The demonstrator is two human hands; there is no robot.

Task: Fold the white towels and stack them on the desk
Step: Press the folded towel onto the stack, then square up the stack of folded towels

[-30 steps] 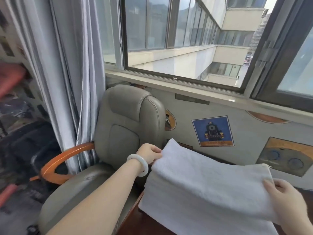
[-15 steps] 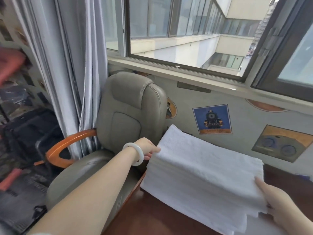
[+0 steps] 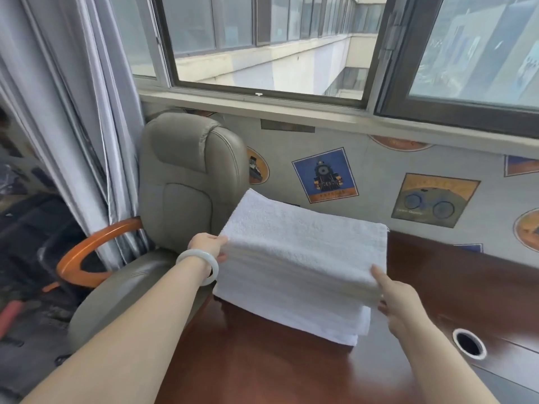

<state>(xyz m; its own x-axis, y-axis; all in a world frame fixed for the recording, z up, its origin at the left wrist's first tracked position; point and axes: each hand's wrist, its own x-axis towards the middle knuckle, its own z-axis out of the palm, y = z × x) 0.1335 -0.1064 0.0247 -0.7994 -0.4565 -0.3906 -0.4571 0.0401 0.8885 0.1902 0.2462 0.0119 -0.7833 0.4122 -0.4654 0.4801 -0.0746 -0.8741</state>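
A folded white towel point(image 3: 300, 243) lies on top of a stack of folded white towels point(image 3: 318, 322) at the left end of the dark wooden desk point(image 3: 262, 363). My left hand point(image 3: 207, 245), with a pale bangle on its wrist, holds the top towel's left edge; its fingertips are hidden under the cloth. My right hand point(image 3: 400, 301) pinches the towel's near right corner, index finger lying on top and thumb at the side below.
A grey leather chair point(image 3: 189, 176) with an orange wooden armrest point(image 3: 87, 252) stands left of the desk, touching its edge. A round cable hole point(image 3: 469, 344) sits in the desk at right. Behind are a papered wall, a window and grey curtains point(image 3: 73, 112).
Both hands have lowered the folded towel from the air onto the stack on the desk. The view has tipped downward, showing more of the desk.
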